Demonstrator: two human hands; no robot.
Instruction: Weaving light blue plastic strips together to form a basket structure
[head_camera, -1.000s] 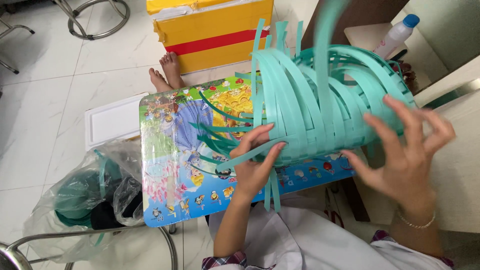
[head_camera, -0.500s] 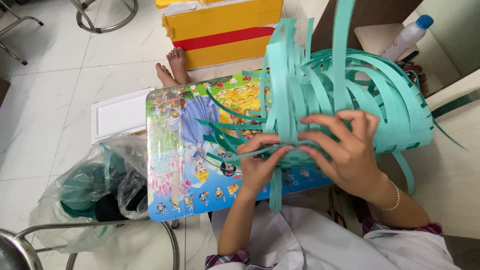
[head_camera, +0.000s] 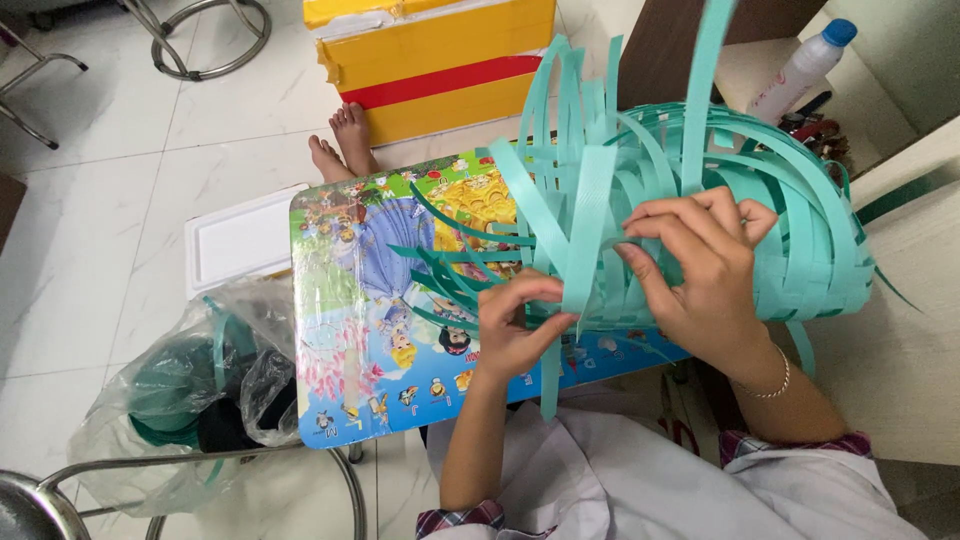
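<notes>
The tall green strip runs off the top edge. The yellow box is cut off at the top too. The right hand hides part of the green basket. The chair near the left corner is only partly seen.

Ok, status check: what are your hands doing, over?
Left hand and right hand both pinching teal strips. Half-woven teal basket on colourful table. Nothing blocking.
</notes>
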